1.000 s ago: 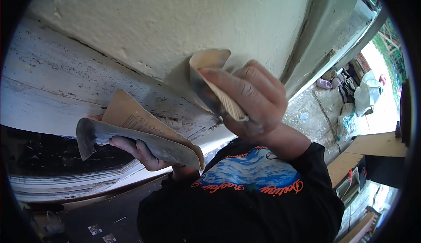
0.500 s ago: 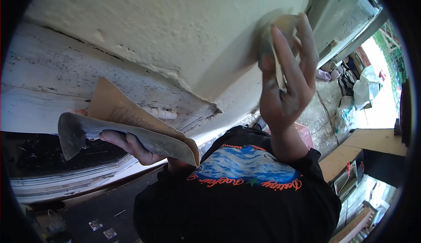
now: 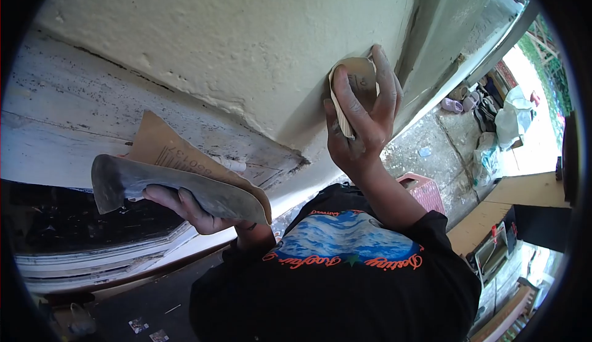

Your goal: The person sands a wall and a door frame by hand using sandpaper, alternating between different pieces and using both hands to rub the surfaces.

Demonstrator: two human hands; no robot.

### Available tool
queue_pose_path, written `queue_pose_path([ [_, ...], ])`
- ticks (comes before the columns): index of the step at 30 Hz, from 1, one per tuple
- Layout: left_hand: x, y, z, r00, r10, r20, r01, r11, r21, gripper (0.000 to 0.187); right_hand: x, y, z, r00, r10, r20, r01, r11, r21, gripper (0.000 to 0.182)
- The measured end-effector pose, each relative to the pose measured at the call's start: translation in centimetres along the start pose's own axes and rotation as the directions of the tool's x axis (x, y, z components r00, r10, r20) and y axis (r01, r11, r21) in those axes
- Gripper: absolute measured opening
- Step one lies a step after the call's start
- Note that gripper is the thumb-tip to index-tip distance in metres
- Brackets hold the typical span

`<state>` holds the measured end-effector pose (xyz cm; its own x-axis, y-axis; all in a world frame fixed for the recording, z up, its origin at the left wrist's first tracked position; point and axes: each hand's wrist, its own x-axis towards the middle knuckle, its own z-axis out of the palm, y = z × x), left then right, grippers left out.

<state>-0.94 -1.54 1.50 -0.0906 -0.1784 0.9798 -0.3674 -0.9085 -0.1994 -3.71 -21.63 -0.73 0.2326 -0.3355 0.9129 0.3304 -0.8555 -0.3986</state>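
Note:
My right hand (image 3: 369,126) grips a folded piece of sandpaper (image 3: 361,82), its brown printed backing towards me, against the cream-painted wall (image 3: 240,33). Pale dust coats those fingers. Lower on the left, my left hand (image 3: 194,211) holds a larger, curled sandpaper sheet (image 3: 185,180) with a grey gritty face and a brown back carrying printed numbers. Part of that hand is hidden by the sheet. The wall surface is bumpy, with a rough lower edge above a worn white wooden board (image 3: 74,89).
A pink plastic crate (image 3: 422,189) stands on the floor beyond my right forearm. Shoes (image 3: 453,104) and plastic bags (image 3: 515,117) lie near the bright doorway. A cardboard box (image 3: 487,209) is at the right, and a dark window opening (image 3: 55,225) at the left.
My right hand has moved down and left along the wall with the folded sandpaper. My left hand and its sheet have shifted only slightly.

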Motion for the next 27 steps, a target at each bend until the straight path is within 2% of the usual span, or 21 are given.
queue_pose_path([
  [6,0.1,0.4,0.2,0.999,-0.031,-0.034,0.028,0.995,-0.093,0.035,-0.8,-0.4,-0.9,0.998,0.043,0.035,-0.041,0.998,-0.052,0.06],
  [8,0.1,0.3,0.2,0.999,-0.029,-0.045,0.023,0.993,-0.116,0.035,-1.6,-0.6,-1.1,0.984,0.106,0.144,-0.11,0.994,0.017,0.06],
  [9,0.0,0.2,0.1,0.998,-0.037,-0.047,0.03,0.988,-0.152,0.034,-2.0,0.0,-0.7,0.996,0.029,0.081,-0.031,0.999,0.027,0.057],
  [10,0.0,0.2,0.2,0.998,-0.047,-0.051,0.037,0.981,-0.189,0.034,-2.0,0.4,-0.7,0.997,0.025,0.079,-0.027,0.999,0.031,0.057],
  [14,-0.2,0.1,0.1,0.996,-0.081,-0.048,0.068,0.972,-0.225,0.034,0.3,1.7,-1.6,0.988,0.152,0.006,-0.153,0.987,0.057,0.052],
  [17,-0.4,-0.1,0.2,0.998,-0.044,-0.054,0.034,0.985,-0.169,0.034,0.3,2.0,-1.3,0.994,0.109,-0.003,-0.108,0.988,0.106,0.054],
  [18,-0.3,0.2,0.2,0.995,-0.076,-0.069,0.057,0.97,-0.238,0.035,-0.7,1.6,-1.0,0.996,0.092,0.002,-0.091,0.985,0.145,0.055],
  [20,0.1,0.7,0.5,0.99,-0.113,-0.085,0.082,0.948,-0.307,0.035,-3.4,0.8,-1.1,0.983,0.117,0.14,-0.138,0.978,0.154,0.056],
  [22,0.3,1.0,0.7,0.976,-0.192,-0.104,0.118,0.864,-0.489,0.036,-4.2,0.6,-1.1,0.978,0.097,0.183,-0.121,0.984,0.128,0.057],
  [24,0.2,0.8,0.6,0.977,-0.192,-0.093,0.124,0.867,-0.482,0.037,-3.0,1.4,-1.3,0.979,0.178,0.095,-0.191,0.97,0.152,0.06],
  [25,0.0,0.7,0.5,0.977,-0.196,-0.084,0.134,0.869,-0.476,0.038,-1.8,2.0,-1.3,0.984,0.176,0.034,-0.178,0.976,0.124,0.061],
  [27,0.2,0.9,0.7,0.974,-0.209,-0.085,0.138,0.848,-0.511,0.038,-1.3,2.1,-1.5,0.977,0.208,0.039,-0.211,0.969,0.127,0.057],
])
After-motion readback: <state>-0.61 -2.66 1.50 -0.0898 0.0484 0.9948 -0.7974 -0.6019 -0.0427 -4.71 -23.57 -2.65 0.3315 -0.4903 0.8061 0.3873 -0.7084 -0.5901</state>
